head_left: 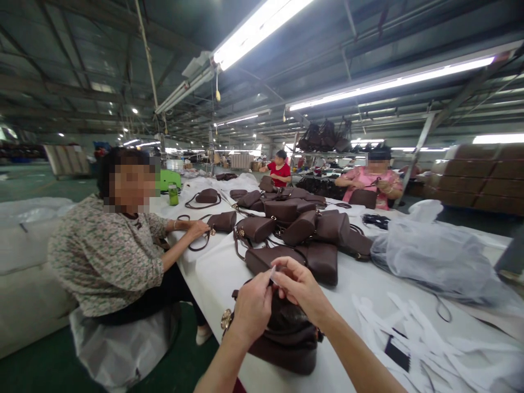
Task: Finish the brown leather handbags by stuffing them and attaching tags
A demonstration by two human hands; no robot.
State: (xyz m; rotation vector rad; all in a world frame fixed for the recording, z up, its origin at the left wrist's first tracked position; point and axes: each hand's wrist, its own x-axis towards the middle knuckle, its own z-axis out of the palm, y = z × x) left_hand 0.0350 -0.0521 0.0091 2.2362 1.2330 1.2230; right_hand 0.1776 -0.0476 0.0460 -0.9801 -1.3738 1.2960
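Above a dark brown handbag (286,352) my two hands meet at the fingertips. Between them is a small whitish strip (273,272), too small to tell its exact kind. My left hand (252,305) is closed, its thumb and forefinger at the strip. My right hand (301,286) pinches the same piece from the other side. The bag under them lies on the white-covered table and is partly hidden by my hands. A round gold charm (225,319) hangs at its left side.
Several brown handbags (266,256) are heaped just beyond my hands. On the right are white strips (413,327) and a clear plastic bag (442,262). A co-worker (110,262) at left handles another bag (222,221); a green bottle (173,195) stands behind. Two more people sit farther off.
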